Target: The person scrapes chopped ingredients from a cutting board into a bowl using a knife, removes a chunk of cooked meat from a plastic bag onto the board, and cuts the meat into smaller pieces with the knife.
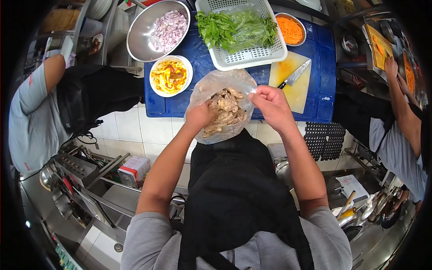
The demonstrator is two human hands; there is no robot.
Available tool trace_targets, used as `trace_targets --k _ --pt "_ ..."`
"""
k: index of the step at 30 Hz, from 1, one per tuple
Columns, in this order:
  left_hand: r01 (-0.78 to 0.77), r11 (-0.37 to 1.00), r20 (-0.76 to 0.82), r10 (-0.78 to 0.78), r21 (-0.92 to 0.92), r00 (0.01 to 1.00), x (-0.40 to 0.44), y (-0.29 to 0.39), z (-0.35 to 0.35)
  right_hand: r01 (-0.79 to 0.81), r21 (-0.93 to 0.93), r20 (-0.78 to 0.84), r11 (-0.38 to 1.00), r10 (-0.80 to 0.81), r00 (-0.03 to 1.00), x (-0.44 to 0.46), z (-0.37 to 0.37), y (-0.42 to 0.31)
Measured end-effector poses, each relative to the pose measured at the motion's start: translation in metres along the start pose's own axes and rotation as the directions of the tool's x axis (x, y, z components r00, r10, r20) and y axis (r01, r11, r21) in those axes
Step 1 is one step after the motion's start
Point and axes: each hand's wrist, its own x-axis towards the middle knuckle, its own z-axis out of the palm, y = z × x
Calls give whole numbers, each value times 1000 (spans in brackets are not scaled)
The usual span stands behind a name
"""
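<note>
Black cloth apron (229, 189) lies nearest the camera. Directly beyond it, at the near edge of the blue rectangular table (324, 67), a clear plastic bag (204, 85) contains brownish pieces (227, 105). Right hand (273, 104): thumb and fingers pinch the bag's rim. Left hand (200, 115): at the opposite side of the bag, fingertips hidden; grip cannot be determined. Beyond the bag: white perforated plastic basket (247, 59) of green leaves (216, 29). Left: white round bowl (189, 69) of yellow-orange food (168, 74). Right: black-handled steel knife (297, 74) on a yellow-stained white cutting board (294, 100).
</note>
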Motion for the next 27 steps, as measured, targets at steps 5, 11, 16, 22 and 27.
trace_targets --k 5,11,16,22,27 --pt "22 895 192 71 -445 979 -18 -25 -25 -19 -60 62 998 23 998 8 2 2" --pt "37 557 187 215 -830 958 -24 -45 -18 -10 11 60 1000 9 998 13 6 -4" --pt "-11 526 109 197 -851 974 -39 -41 -24 34 6 -1 999 -34 999 16 4 -2" --pt "-96 448 -6 199 -889 980 -52 -57 -47 32 21 -30 999 -31 999 20 -1 -4" --pt "-107 371 -84 78 -923 993 -49 -70 -59 -2 -3 -29 1000 2 1000 21 -1 -10"
